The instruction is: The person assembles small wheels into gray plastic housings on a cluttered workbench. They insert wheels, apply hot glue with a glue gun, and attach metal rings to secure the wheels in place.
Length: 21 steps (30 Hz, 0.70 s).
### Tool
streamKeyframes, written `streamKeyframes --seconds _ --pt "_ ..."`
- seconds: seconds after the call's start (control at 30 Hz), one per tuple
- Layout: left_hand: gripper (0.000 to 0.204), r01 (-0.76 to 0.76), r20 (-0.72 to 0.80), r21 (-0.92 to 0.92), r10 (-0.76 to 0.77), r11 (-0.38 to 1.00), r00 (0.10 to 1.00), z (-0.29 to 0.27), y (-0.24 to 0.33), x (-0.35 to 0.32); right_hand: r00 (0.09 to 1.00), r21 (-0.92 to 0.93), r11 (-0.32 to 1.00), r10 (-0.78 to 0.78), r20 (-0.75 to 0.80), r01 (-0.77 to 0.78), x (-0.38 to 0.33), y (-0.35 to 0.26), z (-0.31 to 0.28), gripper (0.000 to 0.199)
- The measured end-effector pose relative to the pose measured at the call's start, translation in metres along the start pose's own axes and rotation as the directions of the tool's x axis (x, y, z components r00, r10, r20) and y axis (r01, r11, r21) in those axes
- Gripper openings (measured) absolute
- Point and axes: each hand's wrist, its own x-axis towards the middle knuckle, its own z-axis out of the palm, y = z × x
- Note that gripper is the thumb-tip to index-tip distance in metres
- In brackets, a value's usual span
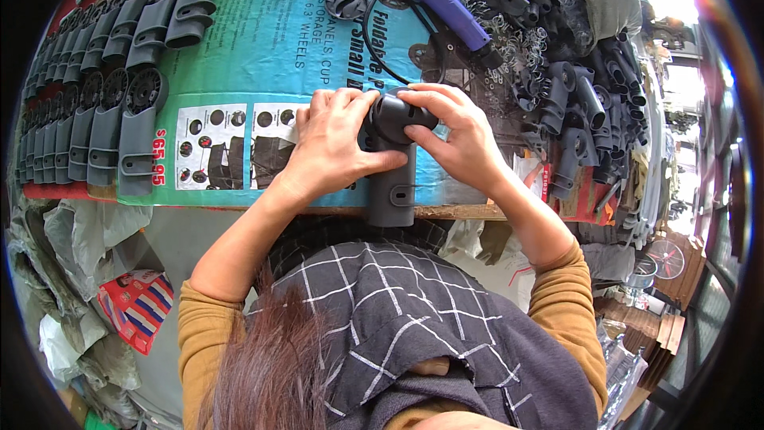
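Note:
A dark grey plastic tube fitting (391,201) lies at the near edge of the table, its tube end pointing toward me. On its round head sits a black round cap (395,117), slightly tilted as far as I can see. My left hand (334,143) grips the fitting from the left, fingertips at the round head and thumb across the tube. From the right, my right hand (461,131) pinches the cap between thumb and fingers. The inside of the joint is hidden under the cap and fingers.
Rows of similar grey fittings (142,139) stand at the left. Beyond my hands lie round black caps (347,5) and a blue-purple power tool (450,12) with a looped black cable. Loose springs (532,38) and piled dark fittings (574,107) cover the right side. Printed cardboard (239,64) covers the tabletop.

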Motion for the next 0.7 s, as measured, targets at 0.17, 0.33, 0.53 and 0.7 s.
streamKeyframes --seconds 0.17,0.33,0.53,0.7 --pt "0.057 -0.011 0.109 -0.107 0.023 0.994 0.994 -0.010 -0.008 0.014 0.990 0.064 0.998 -0.012 0.142 0.002 0.004 0.016 -0.004 0.040" --pt "0.053 0.110 0.326 -0.182 -0.046 0.977 0.944 -0.025 -0.001 0.030 0.975 0.277 0.952 0.072 0.208 -0.129 0.000 0.026 0.000 0.043" --pt "0.050 0.070 0.387 -0.048 -0.046 0.996 0.921 -0.031 0.010 0.042 0.960 0.513 0.819 0.158 0.232 -0.259 -0.011 0.033 0.016 0.049" --pt "0.054 0.058 0.433 0.011 -0.057 0.998 0.899 -0.032 0.021 0.049 0.996 0.458 0.886 0.087 -0.004 -0.075 -0.028 0.035 0.036 0.041"
